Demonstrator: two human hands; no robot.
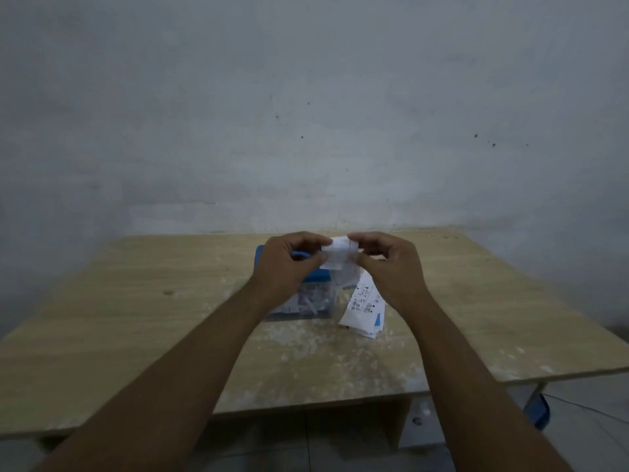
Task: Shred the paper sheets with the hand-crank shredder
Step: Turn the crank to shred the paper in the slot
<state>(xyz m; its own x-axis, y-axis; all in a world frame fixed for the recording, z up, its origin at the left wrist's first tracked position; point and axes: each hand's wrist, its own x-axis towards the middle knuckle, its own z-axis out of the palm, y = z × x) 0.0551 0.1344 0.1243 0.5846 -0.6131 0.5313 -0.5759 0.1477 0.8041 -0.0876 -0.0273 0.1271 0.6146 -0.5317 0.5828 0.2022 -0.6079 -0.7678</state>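
Observation:
A small hand-crank shredder [316,303] with a blue top and a clear bin of paper shreds stands mid-table, largely hidden behind my left hand. Both hands hold one small white paper slip [338,255] above the shredder's top. My left hand [289,267] pinches the slip's left side, and my right hand [388,264] pinches its right side. The crank is hidden from view. A loose pile of printed paper sheets [364,310] lies on the table just right of the shredder, below my right hand.
The wooden table [136,301] is dusty and backs onto a grey wall. A blue object [539,412] sits on the floor under the table's right corner, with a thin cable beside it.

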